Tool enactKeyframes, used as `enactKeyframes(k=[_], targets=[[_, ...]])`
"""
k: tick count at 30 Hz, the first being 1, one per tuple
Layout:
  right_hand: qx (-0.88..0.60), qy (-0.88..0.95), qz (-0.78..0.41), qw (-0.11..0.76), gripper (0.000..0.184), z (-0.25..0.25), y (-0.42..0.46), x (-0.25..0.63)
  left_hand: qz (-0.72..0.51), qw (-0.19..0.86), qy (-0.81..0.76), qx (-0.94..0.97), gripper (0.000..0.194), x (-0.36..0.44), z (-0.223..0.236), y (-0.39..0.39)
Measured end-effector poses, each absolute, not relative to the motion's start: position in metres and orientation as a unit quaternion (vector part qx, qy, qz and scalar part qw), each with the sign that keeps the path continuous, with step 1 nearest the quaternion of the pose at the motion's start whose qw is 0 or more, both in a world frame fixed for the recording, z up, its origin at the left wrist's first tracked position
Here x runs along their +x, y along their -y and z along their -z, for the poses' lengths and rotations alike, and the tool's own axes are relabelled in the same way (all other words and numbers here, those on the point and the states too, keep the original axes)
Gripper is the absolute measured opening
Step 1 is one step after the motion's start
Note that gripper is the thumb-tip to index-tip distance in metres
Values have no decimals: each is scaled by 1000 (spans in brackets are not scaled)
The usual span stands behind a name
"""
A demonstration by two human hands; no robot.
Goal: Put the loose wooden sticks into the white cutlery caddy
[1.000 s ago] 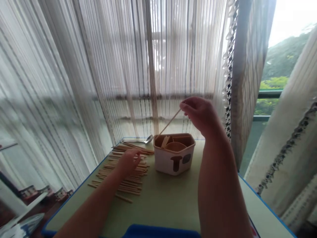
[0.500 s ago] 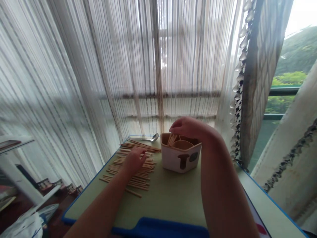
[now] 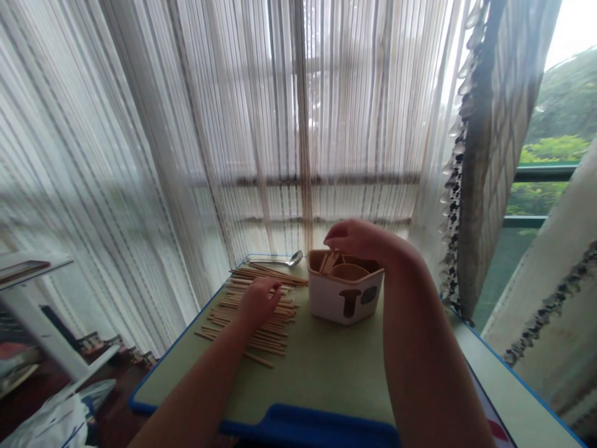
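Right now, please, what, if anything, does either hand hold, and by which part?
Cannot be told: the right hand is at the tops of sticks in the container, the left hand over loose sticks.

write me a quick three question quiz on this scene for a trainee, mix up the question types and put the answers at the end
1. Which hand is at the top of the divided holder?
2. True or false: the metal ladle stands inside the holder.
3. Fill in the missing word: the left hand is at a spread of loose wooden ____.

Key
1. The right hand.
2. False: the metal ladle lies on the table, near its far edge.
3. Chopsticks.
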State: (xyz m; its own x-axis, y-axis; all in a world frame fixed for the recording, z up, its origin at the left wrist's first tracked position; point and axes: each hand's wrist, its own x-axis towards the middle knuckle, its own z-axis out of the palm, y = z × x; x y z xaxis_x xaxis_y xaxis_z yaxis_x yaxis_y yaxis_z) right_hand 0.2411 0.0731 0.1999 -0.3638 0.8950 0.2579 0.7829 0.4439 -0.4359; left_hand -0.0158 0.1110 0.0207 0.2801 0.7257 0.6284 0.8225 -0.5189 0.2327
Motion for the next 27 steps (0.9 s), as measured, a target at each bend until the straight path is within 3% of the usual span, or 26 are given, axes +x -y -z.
enactKeyframes(k=[6,16,27], targets=[[-522,823,-134,181,21,-202,-67,239,351,64,482,-800,15,-16,-21,-110],[-535,817,-86,196,19,-201,-73,227,361,67,473,-801,14,-18,-17,-113],[-550,799,-111,216,19,-203,-64,228,359,65,477,-800,14,-17,-20,-111]])
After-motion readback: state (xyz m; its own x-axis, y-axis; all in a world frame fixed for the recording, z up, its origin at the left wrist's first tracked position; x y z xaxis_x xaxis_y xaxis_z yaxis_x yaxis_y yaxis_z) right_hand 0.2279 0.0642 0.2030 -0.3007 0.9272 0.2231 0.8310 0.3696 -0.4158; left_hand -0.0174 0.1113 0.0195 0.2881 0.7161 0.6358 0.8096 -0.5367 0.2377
